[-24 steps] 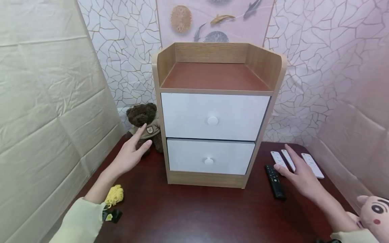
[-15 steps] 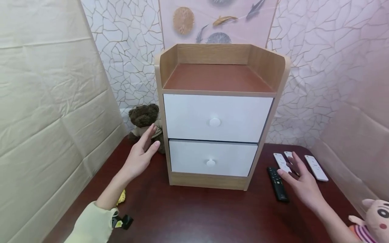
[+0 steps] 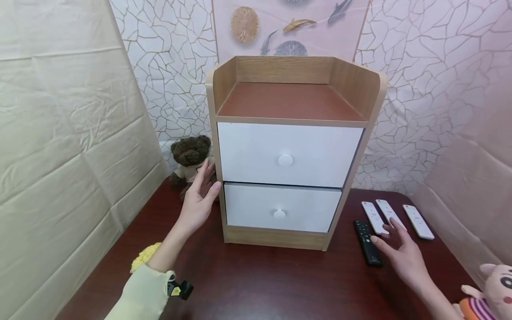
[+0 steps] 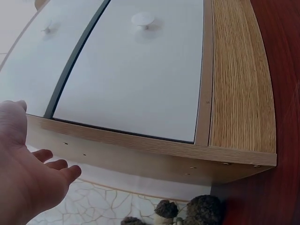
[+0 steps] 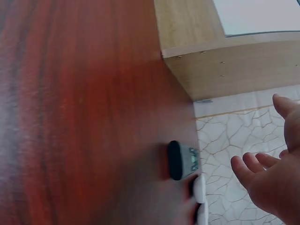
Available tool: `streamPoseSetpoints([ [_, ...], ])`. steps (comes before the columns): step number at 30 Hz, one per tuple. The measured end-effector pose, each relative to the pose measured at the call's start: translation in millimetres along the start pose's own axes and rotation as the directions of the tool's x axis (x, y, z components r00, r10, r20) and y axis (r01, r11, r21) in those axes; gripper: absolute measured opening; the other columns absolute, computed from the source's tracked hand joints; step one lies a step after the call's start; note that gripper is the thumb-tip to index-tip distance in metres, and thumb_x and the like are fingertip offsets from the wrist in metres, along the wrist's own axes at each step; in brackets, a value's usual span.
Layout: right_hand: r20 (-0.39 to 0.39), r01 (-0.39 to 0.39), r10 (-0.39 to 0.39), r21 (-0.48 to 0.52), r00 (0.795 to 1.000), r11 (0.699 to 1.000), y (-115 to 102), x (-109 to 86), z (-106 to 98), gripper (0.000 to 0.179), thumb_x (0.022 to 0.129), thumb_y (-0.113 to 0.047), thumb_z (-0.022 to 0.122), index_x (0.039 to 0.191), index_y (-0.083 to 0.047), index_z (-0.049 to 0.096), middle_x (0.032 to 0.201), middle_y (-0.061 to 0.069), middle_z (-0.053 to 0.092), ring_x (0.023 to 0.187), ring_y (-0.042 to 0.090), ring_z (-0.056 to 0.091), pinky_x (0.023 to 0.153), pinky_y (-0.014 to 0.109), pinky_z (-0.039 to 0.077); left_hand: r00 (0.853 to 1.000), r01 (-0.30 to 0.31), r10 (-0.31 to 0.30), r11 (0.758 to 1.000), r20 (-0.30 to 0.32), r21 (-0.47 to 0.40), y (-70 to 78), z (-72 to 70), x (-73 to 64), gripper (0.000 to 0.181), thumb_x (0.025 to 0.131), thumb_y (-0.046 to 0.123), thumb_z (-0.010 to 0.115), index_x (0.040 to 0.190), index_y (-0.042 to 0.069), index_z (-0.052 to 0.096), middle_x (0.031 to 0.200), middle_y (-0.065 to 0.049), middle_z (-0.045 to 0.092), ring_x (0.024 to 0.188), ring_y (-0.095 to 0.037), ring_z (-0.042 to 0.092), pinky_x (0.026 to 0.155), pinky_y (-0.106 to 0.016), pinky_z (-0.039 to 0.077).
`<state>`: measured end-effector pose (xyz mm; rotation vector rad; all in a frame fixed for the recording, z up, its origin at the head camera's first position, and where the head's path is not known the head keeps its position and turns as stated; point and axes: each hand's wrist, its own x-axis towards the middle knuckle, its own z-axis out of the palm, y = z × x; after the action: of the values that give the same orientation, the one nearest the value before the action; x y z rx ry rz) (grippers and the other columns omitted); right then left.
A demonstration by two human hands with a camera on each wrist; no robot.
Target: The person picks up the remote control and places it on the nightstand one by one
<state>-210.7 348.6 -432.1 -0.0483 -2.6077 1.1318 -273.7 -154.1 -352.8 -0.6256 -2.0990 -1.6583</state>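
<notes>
A wooden cabinet [image 3: 276, 240] with two white drawers stands at the middle of the table. Its upper drawer [image 3: 256, 153] and lower drawer [image 3: 252, 206] each carry a round white knob and look pushed in. My left hand [image 3: 198, 204] hovers by the cabinet's left edge, thumb spread from the fingers, holding nothing; the left wrist view shows this hand [image 4: 33, 173] beside the side panel. Over at the right, my right hand [image 3: 406, 258] hangs empty near a black remote control [image 3: 367, 243] and several white remote controls [image 3: 418, 222], its fingers relaxed.
A brown teddy bear [image 3: 191, 153] sits behind my left hand, beside the cabinet. Yellow yarn [image 3: 144, 256] lies by my left forearm, partly covered. A pink plush toy [image 3: 496, 286] is at the right edge. Fabric walls [image 3: 80, 155] enclose the table [image 3: 256, 284].
My left hand has shifted right, closer to the cabinet's edge. The right hand has drawn back and lower, uncovering more of the white remotes. The head view has shifted slightly.
</notes>
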Motion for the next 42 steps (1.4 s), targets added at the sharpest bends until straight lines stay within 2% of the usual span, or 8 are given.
streamPoseSetpoints([
  [3, -0.005, 0.001, 0.000, 0.027, 1.000, 1.000, 5.2, -2.3, 5.1, 0.091, 0.100, -0.032, 0.071, 0.160, 0.010, 0.016, 0.143, 0.037, 0.048, 0.095, -0.025, 0.040, 0.074, 0.001, 0.038, 1.000, -0.011, 0.011, 1.000, -0.006, 0.002, -4.2, 2.3, 2.5, 0.071, 0.108, 0.021, 0.057, 0.167, 0.018, 0.016, 0.166, -0.010, 0.028, 0.152, -0.022, 0.027, 0.120, -0.051, 0.029],
  [10, -0.021, -0.076, 0.075, -0.026, 0.997, 0.997, 8.9, -5.2, 11.3, 0.090, 0.100, -0.033, 0.071, 0.158, 0.011, 0.019, 0.140, 0.036, 0.052, 0.120, 0.045, 0.059, 0.070, 0.003, 0.038, 1.000, -0.021, 0.021, 1.000, -0.016, -0.003, -8.5, 7.1, 4.3, 0.068, 0.109, 0.019, 0.056, 0.166, 0.017, 0.019, 0.167, -0.005, 0.027, 0.152, -0.022, 0.028, 0.119, -0.045, 0.032],
  [13, -0.027, -0.089, 0.088, -0.038, 0.996, 0.995, 9.8, -6.7, 12.2, 0.089, 0.099, -0.033, 0.071, 0.157, 0.013, 0.021, 0.139, 0.036, 0.053, 0.121, 0.048, 0.058, 0.069, 0.003, 0.037, 1.000, -0.010, 0.010, 1.000, -0.017, 0.007, -9.7, 8.0, 3.7, 0.067, 0.109, 0.021, 0.055, 0.166, 0.016, 0.020, 0.167, -0.004, 0.026, 0.151, -0.022, 0.029, 0.117, -0.046, 0.035],
  [17, -0.047, -0.093, 0.091, -0.046, 0.995, 0.995, 13.2, -9.0, 13.8, 0.087, 0.097, -0.031, 0.074, 0.155, 0.014, 0.027, 0.137, 0.036, 0.055, 0.102, 0.014, 0.068, 0.069, 0.003, 0.038, 1.000, 0.017, -0.017, 1.000, -0.011, 0.022, -11.0, 8.1, 3.0, 0.065, 0.110, 0.024, 0.053, 0.166, 0.015, 0.021, 0.167, -0.005, 0.025, 0.151, -0.022, 0.029, 0.115, -0.045, 0.037],
  [23, -0.077, -0.087, 0.084, -0.037, 0.993, 0.996, 21.6, -11.2, 16.2, 0.082, 0.095, -0.028, 0.077, 0.150, 0.016, 0.035, 0.132, 0.036, 0.058, 0.084, -0.025, 0.039, 0.068, 0.002, 0.038, 0.999, 0.051, -0.051, 0.998, 0.002, 0.024, -8.9, 7.9, 3.2, 0.063, 0.111, 0.024, 0.051, 0.165, 0.009, 0.021, 0.167, -0.010, 0.024, 0.150, -0.025, 0.030, 0.115, -0.043, 0.037],
  [31, -0.017, -0.194, 0.193, -0.116, 0.981, 0.974, 28.6, -13.0, 14.3, 0.083, 0.095, -0.036, 0.076, 0.150, 0.013, 0.038, 0.137, 0.032, 0.057, 0.115, 0.041, 0.064, 0.077, 0.020, 0.041, 0.998, 0.057, -0.057, 0.998, 0.006, 0.027, -7.1, 8.7, 5.3, 0.061, 0.111, 0.021, 0.050, 0.164, 0.006, 0.023, 0.167, -0.010, 0.026, 0.149, -0.025, 0.033, 0.113, -0.036, 0.038],
  [37, 0.021, -0.203, 0.207, -0.130, 0.978, 0.970, 34.2, -15.4, 16.5, 0.082, 0.094, -0.037, 0.077, 0.148, 0.013, 0.040, 0.136, 0.032, 0.059, 0.113, 0.039, 0.066, 0.077, 0.020, 0.043, 0.998, 0.067, -0.067, 0.997, 0.005, 0.026, -8.7, 9.8, 6.0, 0.061, 0.111, 0.021, 0.049, 0.163, 0.004, 0.021, 0.168, -0.011, 0.023, 0.150, -0.027, 0.030, 0.114, -0.039, 0.037],
  [42, 0.080, -0.221, 0.231, -0.117, 0.970, 0.968, 37.7, -14.6, 18.4, 0.089, 0.094, -0.039, 0.076, 0.150, 0.016, 0.034, 0.138, 0.035, 0.055, 0.121, 0.046, 0.059, 0.095, 0.045, 0.047, 0.997, 0.079, -0.079, 0.997, 0.007, 0.012, -9.6, 10.4, 6.9, 0.062, 0.111, 0.021, 0.049, 0.163, 0.004, 0.021, 0.168, -0.011, 0.022, 0.150, -0.027, 0.030, 0.115, -0.039, 0.037],
])
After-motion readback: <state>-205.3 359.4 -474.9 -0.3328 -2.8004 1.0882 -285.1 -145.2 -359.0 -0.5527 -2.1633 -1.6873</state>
